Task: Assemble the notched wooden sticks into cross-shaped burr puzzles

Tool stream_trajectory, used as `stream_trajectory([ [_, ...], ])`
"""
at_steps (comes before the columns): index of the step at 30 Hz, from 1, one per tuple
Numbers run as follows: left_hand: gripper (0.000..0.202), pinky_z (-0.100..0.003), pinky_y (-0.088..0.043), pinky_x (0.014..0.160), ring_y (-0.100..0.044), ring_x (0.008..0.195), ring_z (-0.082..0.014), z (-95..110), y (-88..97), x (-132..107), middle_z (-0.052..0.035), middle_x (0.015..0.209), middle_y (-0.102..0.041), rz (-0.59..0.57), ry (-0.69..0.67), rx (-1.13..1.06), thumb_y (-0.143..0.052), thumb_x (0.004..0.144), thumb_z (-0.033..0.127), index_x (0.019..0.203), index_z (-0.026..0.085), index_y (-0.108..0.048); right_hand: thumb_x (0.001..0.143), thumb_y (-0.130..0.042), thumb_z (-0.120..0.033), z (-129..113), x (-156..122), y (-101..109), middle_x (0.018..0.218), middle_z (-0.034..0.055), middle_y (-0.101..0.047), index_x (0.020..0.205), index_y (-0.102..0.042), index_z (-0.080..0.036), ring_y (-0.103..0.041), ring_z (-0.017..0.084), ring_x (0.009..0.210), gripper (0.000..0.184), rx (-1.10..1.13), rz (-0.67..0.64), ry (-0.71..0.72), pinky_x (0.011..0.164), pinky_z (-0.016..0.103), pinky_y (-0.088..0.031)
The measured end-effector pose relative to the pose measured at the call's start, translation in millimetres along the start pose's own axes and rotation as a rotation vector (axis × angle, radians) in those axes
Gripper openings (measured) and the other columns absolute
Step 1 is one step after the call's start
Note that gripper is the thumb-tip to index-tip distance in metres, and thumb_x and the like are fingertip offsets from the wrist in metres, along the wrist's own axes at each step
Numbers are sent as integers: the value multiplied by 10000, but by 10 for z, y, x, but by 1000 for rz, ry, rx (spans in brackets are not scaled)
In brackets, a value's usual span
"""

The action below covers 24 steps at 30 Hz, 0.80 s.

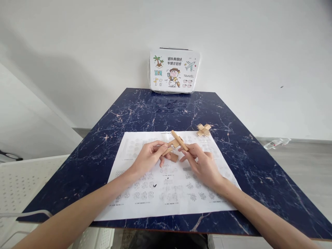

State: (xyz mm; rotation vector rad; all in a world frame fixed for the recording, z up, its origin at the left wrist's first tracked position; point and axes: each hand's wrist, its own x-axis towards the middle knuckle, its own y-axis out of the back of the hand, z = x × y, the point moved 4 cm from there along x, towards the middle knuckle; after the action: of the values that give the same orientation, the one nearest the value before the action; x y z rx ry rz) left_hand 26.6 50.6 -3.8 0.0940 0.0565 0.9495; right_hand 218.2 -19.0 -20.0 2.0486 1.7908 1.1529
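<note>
Both hands meet over a white printed instruction sheet [168, 193] on a dark blue marbled table [129, 114]. My left hand [149, 157] pinches one wooden bar of a small wooden puzzle cross [177, 141]. My right hand [201, 162] grips the other crossing bar with its fingertips. The crossed bars are lifted a little above the sheet. A loose wooden block [173, 157] lies on the sheet just under the hands, between them.
A second assembled wooden puzzle piece [203, 129] lies at the sheet's far right corner. A white illustrated package [174, 71] leans against the wall at the table's far edge. A white perforated rack [28, 183] stands left of the table.
</note>
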Motion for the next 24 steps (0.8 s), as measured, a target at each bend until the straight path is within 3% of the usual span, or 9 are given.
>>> stream_trajectory([
  [13,338,-227,-334,484,-433,479,-53,-29,-4,7,-5,808,-631,-63,-7,12,-582,1037,498,1005,172,-664,1070,-402,-232,-34,52,67,763,8,-753,1198,-564,-219,-638,147,548,206,-60,-23,88,582,284,-470],
  [20,334,-241,-435,490,-524,477,-76,6,-53,14,-56,860,-716,-37,-20,-2,-601,1025,474,1030,148,-669,1075,-417,-251,-70,5,-67,739,23,-743,1171,-588,-216,-675,174,584,199,-170,-30,155,575,276,-469],
  [24,305,-233,-428,463,-516,449,-67,-3,-84,22,-48,853,-727,1,-10,-27,-611,1023,453,996,152,-652,1077,-423,-255,-74,14,-117,760,34,-760,1185,-594,-216,-689,184,586,206,-222,32,115,562,268,-464],
])
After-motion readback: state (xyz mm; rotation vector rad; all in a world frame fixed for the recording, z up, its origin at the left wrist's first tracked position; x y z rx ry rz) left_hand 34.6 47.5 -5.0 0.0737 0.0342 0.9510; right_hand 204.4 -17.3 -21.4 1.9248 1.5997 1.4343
